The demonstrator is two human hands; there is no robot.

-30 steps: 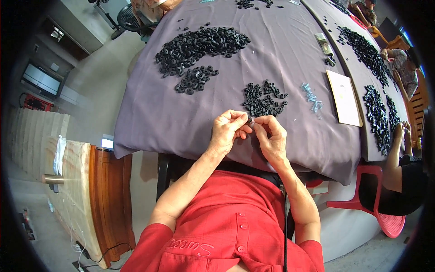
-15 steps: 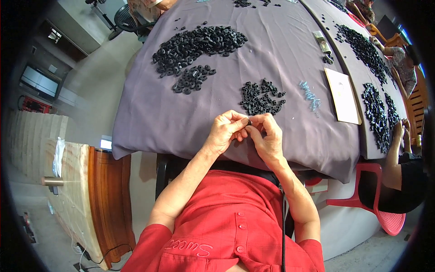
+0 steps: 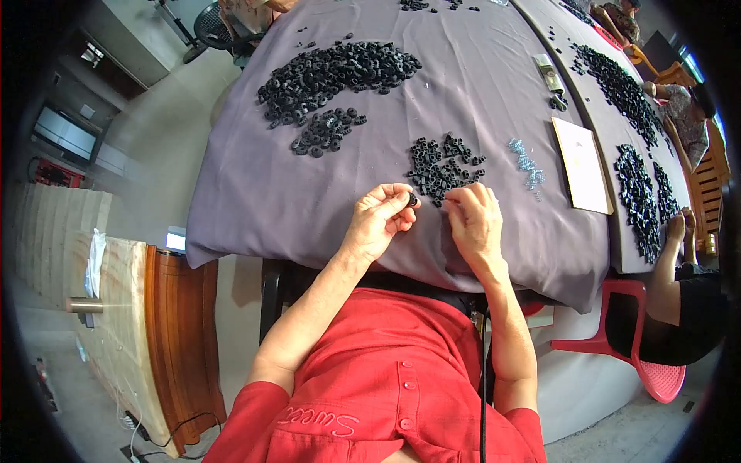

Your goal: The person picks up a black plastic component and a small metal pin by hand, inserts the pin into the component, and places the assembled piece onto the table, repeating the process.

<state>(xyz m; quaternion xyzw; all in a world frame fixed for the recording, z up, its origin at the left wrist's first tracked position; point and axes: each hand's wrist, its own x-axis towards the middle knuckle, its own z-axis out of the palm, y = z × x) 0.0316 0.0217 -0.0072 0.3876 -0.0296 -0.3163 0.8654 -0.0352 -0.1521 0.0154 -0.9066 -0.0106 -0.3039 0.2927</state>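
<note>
Between the thumb and fingers of my left hand [image 3: 376,220] is a small black ring-shaped plastic part [image 3: 412,200], held just above the cloth. My right hand [image 3: 475,224] is a little apart from it, fingers pinched together at the near edge of a small pile of black parts [image 3: 441,163]. Whatever those fingertips hold, if anything, is too small to make out. To the right of that pile lie scattered tiny pale-blue pieces [image 3: 527,163] that look like springs.
A purple-grey cloth [image 3: 255,201] covers the table. Farther left lie a large heap of black parts [image 3: 347,69] and a smaller cluster [image 3: 328,131]. A flat cream board [image 3: 583,166] lies on the right. Beyond, a co-worker's hands [image 3: 681,228] are beside another black heap [image 3: 639,201].
My hands, together half a second ago, have separated. The right moved right to the small pile's near edge; the left shifted slightly left, keeping the black part.
</note>
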